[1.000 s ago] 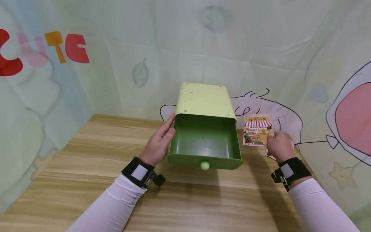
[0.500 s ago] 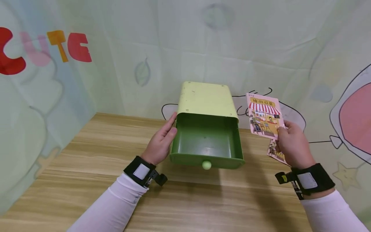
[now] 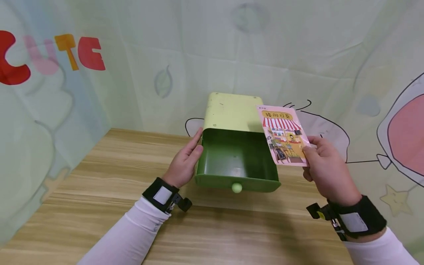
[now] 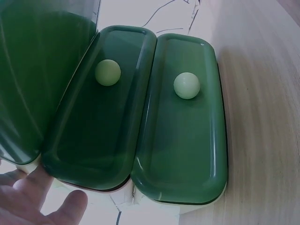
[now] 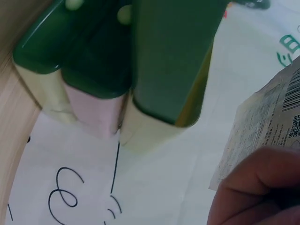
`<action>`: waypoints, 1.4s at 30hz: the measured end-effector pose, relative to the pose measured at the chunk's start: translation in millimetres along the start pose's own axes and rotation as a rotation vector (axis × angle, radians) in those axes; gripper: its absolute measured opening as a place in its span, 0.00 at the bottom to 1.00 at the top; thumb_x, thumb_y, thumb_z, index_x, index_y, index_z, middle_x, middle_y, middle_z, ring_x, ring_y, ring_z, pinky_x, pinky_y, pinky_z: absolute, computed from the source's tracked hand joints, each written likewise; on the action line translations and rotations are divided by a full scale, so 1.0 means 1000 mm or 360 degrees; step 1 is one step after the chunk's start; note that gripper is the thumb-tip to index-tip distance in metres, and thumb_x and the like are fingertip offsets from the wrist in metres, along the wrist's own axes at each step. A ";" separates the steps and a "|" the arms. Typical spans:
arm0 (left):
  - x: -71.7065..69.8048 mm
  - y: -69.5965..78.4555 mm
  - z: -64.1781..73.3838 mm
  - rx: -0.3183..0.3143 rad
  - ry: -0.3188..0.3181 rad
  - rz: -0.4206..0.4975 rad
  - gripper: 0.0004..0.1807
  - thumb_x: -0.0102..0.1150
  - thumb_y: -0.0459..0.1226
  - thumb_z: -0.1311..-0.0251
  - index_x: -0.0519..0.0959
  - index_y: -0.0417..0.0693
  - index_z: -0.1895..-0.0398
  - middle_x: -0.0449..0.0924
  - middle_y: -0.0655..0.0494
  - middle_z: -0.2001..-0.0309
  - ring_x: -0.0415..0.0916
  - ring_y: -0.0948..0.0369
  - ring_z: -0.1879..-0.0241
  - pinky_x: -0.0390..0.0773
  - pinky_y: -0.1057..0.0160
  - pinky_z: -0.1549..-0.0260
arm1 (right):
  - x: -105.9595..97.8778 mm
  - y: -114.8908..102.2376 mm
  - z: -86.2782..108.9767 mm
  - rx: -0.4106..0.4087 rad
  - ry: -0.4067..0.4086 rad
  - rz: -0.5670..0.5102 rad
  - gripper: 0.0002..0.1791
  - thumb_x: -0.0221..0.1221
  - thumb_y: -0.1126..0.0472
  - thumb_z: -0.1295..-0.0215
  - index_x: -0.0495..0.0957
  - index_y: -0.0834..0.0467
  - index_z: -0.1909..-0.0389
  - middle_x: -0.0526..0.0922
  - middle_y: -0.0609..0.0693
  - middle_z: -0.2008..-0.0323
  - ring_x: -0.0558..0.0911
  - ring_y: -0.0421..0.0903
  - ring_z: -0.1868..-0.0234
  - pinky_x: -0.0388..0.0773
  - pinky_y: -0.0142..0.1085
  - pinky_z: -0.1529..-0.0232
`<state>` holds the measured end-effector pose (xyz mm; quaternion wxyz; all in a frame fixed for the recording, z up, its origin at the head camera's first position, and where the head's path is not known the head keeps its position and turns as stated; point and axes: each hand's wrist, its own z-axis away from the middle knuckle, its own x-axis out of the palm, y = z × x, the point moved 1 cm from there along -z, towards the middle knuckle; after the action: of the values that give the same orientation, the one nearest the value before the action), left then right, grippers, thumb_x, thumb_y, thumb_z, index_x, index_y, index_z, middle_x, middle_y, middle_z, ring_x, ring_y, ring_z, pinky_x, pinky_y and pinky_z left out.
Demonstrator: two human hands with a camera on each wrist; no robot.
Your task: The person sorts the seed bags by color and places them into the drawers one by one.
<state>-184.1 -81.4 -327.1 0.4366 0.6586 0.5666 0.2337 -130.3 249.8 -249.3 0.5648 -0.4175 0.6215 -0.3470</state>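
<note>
My right hand [image 3: 328,171] pinches a pink illustrated card [image 3: 281,134] with a striped shop awning, thumb on its face. Held upright and slightly tilted, the card overlaps the right side of a small drawer cabinet [image 3: 228,110] with a pale yellow top. Printed text, a barcode and a QR code cover the card's back [image 5: 255,119] in the right wrist view. The cabinet's green top drawer [image 3: 216,180] is pulled out, its inside bare. My left hand [image 3: 181,165] rests along the cabinet's left side, fingers extended.
Two closed lower drawers with round knobs, a darker one [image 4: 96,126] and a lighter green one [image 4: 183,136], sit under the pulled-out drawer. The cabinet stands on a wooden table [image 3: 109,191]. A printed cloth [image 3: 139,73] hangs close behind it.
My right hand has lifted the card from the table's right side, then carried it left towards the open drawer. Another card seen earlier beneath it is now hidden. My left hand has stayed put.
</note>
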 end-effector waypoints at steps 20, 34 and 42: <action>0.000 -0.003 -0.003 -0.0004 -0.0002 -0.0002 0.27 0.34 0.32 0.27 0.47 0.40 0.28 0.45 0.49 0.28 0.44 0.61 0.33 0.50 0.48 0.34 | 0.033 -0.021 0.022 0.0048 -0.0280 -0.0126 0.21 0.39 0.59 0.24 0.46 0.58 0.37 0.80 0.63 0.63 0.71 0.47 0.82 0.57 0.32 0.90; 0.001 -0.005 -0.003 -0.0009 0.0012 -0.0005 0.26 0.34 0.33 0.26 0.48 0.42 0.27 0.45 0.47 0.28 0.45 0.62 0.33 0.50 0.51 0.35 | 0.040 -0.023 0.025 0.0070 -0.0413 -0.0143 0.17 0.36 0.61 0.23 0.53 0.61 0.39 0.81 0.63 0.63 0.72 0.46 0.83 0.57 0.29 0.89; 0.001 -0.005 -0.003 0.0006 0.0011 -0.0008 0.26 0.35 0.34 0.26 0.48 0.40 0.28 0.45 0.48 0.28 0.45 0.63 0.33 0.49 0.51 0.34 | 0.042 -0.023 0.023 0.0116 -0.0406 -0.0055 0.18 0.37 0.61 0.24 0.54 0.62 0.38 0.82 0.61 0.65 0.69 0.45 0.86 0.56 0.28 0.90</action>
<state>-188.8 -79.4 -330.5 0.4340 0.6572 0.5702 0.2339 -104.8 203.0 -248.6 0.6478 -0.4482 0.5244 -0.3232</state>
